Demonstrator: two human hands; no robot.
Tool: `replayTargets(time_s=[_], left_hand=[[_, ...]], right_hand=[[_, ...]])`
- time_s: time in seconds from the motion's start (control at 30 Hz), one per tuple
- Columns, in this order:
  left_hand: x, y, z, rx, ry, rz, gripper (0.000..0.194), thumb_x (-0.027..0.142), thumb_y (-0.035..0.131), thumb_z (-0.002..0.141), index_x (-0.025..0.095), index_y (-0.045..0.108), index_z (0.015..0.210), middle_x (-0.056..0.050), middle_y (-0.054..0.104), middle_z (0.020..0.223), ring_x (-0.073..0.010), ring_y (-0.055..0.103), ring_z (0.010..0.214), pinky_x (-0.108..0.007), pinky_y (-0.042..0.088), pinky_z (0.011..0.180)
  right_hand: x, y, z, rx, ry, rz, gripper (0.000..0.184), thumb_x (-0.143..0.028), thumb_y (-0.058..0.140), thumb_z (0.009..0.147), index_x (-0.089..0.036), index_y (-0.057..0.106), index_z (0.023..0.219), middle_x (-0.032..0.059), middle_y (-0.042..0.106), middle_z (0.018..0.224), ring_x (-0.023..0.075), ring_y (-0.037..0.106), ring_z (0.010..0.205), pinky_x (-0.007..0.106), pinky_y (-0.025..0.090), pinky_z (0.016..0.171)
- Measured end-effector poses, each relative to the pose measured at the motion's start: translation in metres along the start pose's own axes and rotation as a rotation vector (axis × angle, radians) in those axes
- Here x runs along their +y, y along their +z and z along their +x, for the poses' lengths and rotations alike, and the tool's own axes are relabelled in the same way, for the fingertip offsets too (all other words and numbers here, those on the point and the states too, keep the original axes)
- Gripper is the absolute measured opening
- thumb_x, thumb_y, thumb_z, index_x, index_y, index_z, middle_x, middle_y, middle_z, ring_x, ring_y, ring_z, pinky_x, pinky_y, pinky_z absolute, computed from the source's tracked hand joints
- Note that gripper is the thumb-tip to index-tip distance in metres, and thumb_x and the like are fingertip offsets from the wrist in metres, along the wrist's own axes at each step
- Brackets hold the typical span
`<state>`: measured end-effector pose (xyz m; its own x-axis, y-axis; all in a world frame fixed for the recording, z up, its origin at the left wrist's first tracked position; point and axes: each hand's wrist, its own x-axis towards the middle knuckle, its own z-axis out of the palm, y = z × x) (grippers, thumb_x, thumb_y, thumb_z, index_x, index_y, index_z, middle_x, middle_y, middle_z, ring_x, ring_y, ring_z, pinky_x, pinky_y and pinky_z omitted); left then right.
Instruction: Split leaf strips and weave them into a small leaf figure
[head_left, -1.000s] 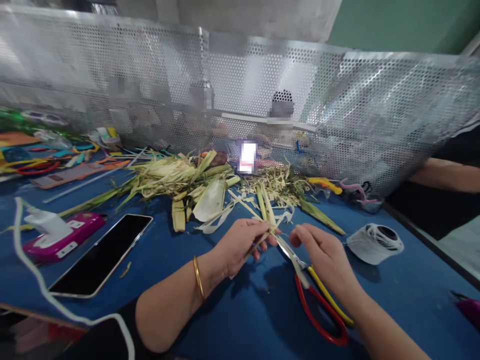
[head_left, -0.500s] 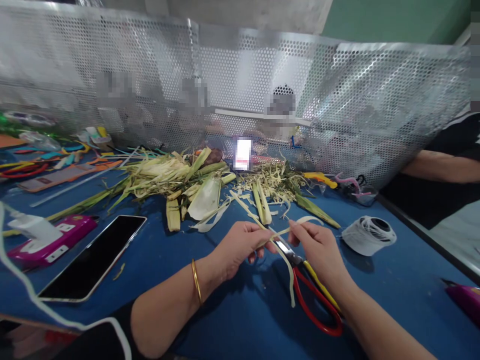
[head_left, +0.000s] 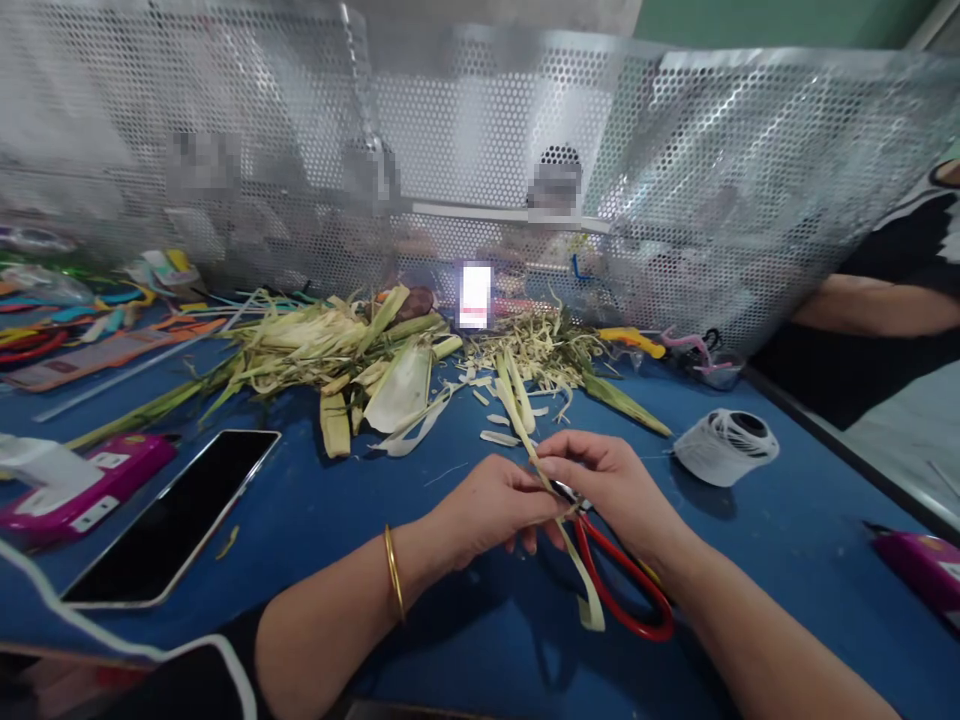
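My right hand (head_left: pixel 611 490) has come in beside my left hand (head_left: pixel 487 508); both grips now pinch the husk strips (head_left: pixel 590 603) above the scissors (head_left: pixel 628 566) on the worktop (head_left: pixel 450 640), giving that spot two-handed control.

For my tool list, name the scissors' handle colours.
In the head view, the scissors' handles are red and, mostly hidden, yellow.
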<state>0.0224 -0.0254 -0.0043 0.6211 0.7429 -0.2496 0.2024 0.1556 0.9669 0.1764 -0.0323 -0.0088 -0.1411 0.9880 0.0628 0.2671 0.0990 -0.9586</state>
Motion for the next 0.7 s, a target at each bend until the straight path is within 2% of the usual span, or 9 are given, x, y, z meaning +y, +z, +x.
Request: replayTargets(time_s=[0.03, 0.1, 0.17, 0.2, 0.23, 0.3, 0.4, 0.53, 0.7], left_hand=[[-0.001, 0.001, 0.001, -0.01, -0.012, -0.006, 0.026, 0.033, 0.062, 0.074, 0.015, 0.065, 0.055, 0.0, 0.062, 0.054, -0.0067, 0.046, 0.041, -0.019, 0.032, 0.041], [-0.004, 0.002, 0.003, 0.006, -0.034, -0.043, 0.024, 0.033, 0.065, 0.072, 0.014, 0.066, 0.057, -0.001, 0.064, 0.057, -0.0074, 0.048, 0.042, -0.02, 0.035, 0.042], [-0.006, 0.0, 0.005, 0.081, -0.041, -0.139, 0.024, 0.034, 0.068, 0.07, 0.013, 0.068, 0.06, -0.003, 0.067, 0.062, -0.0086, 0.053, 0.047, -0.02, 0.038, 0.044], [-0.006, -0.002, 0.006, 0.128, -0.032, -0.21, 0.023, 0.035, 0.069, 0.068, 0.012, 0.069, 0.063, -0.004, 0.068, 0.065, -0.0093, 0.055, 0.05, -0.02, 0.04, 0.047], [-0.006, -0.004, 0.007, 0.171, -0.015, -0.288, 0.022, 0.034, 0.071, 0.066, 0.012, 0.071, 0.066, -0.005, 0.069, 0.068, -0.0098, 0.057, 0.053, -0.02, 0.042, 0.05], [-0.006, -0.009, 0.008, 0.22, 0.03, -0.42, 0.022, 0.03, 0.075, 0.062, 0.011, 0.073, 0.073, -0.006, 0.07, 0.072, -0.0108, 0.06, 0.061, -0.02, 0.045, 0.058], [-0.005, -0.013, 0.009, 0.236, 0.062, -0.512, 0.019, 0.022, 0.076, 0.059, 0.01, 0.074, 0.073, -0.008, 0.071, 0.075, -0.0125, 0.062, 0.069, -0.021, 0.046, 0.066], [-0.004, -0.014, 0.01, 0.294, 0.061, -0.523, 0.009, 0.015, 0.073, 0.062, 0.01, 0.074, 0.07, -0.008, 0.071, 0.074, -0.0127, 0.063, 0.07, -0.022, 0.048, 0.069], [-0.001, -0.013, 0.009, 0.327, 0.04, -0.547, 0.004, 0.01, 0.071, 0.064, 0.01, 0.073, 0.067, -0.006, 0.07, 0.068, -0.0116, 0.062, 0.064, -0.023, 0.049, 0.068]], right_hand=[[0.001, 0.001, 0.0, 0.012, -0.006, -0.009, 0.021, -0.039, 0.064, 0.075, -0.018, 0.065, 0.072, -0.0004, 0.063, 0.063, 0.0148, 0.056, 0.057, 0.027, 0.044, 0.055], [0.002, 0.0, -0.002, 0.153, -0.134, -0.139, 0.018, -0.036, 0.062, 0.078, -0.019, 0.063, 0.072, 0.0006, 0.063, 0.066, 0.016, 0.057, 0.062, 0.028, 0.045, 0.059], [0.001, -0.001, -0.006, 0.357, -0.382, -0.372, 0.012, -0.029, 0.059, 0.082, -0.02, 0.064, 0.076, 0.0024, 0.065, 0.072, 0.0178, 0.059, 0.07, 0.03, 0.045, 0.067], [0.0, -0.001, -0.008, 0.41, -0.522, -0.49, 0.01, -0.026, 0.058, 0.085, -0.02, 0.064, 0.079, 0.003, 0.066, 0.074, 0.0178, 0.059, 0.072, 0.031, 0.044, 0.069], [-0.002, -0.001, -0.011, 0.397, -0.659, -0.599, 0.009, -0.023, 0.056, 0.087, -0.02, 0.064, 0.082, 0.003, 0.066, 0.073, 0.0171, 0.059, 0.071, 0.031, 0.043, 0.07], [-0.005, 0.003, -0.015, 0.199, -0.88, -0.793, 0.014, -0.017, 0.05, 0.09, -0.019, 0.064, 0.091, 0.0027, 0.066, 0.071, 0.0155, 0.058, 0.065, 0.031, 0.041, 0.067], [-0.004, 0.013, -0.017, -0.071, -1.025, -1.094, 0.028, -0.01, 0.04, 0.09, -0.014, 0.062, 0.106, 0.0067, 0.068, 0.079, 0.019, 0.06, 0.071, 0.034, 0.041, 0.069], [0.004, 0.022, -0.012, -0.065, -1.047, -1.306, 0.032, -0.006, 0.032, 0.091, -0.012, 0.063, 0.095, 0.0097, 0.066, 0.081, 0.023, 0.059, 0.078, 0.038, 0.041, 0.078], [0.006, 0.019, -0.012, -0.056, -1.049, -1.189, 0.038, -0.007, 0.027, 0.094, -0.017, 0.059, 0.076, 0.0053, 0.062, 0.072, 0.0191, 0.055, 0.072, 0.033, 0.04, 0.076]])
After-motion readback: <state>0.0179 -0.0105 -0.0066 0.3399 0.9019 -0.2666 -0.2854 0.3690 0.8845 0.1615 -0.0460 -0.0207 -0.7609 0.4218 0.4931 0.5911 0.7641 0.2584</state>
